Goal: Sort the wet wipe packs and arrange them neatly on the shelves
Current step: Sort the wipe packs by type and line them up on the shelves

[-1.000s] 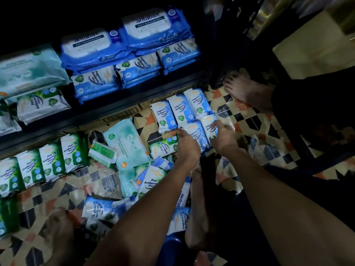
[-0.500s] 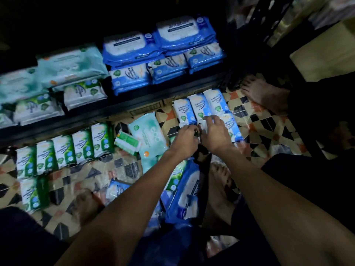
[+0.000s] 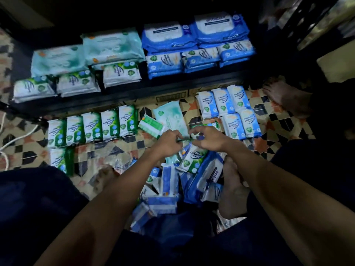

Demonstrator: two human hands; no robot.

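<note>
Both hands are meeting over the floor pile; left hand point(image 3: 169, 140) & right hand point(image 3: 206, 138) are pinching a thin green pack point(image 3: 184, 139) between them, long axis running L–R; green row point(image 3: 92, 127) is lying left, so left hand's nearer.

The person has bare forearms with no sleeves showing, bare hands point(image 3: 192, 140), bare feet point(image 3: 233, 189), and dark navy shorts point(image 3: 34, 204) over both legs.
</note>
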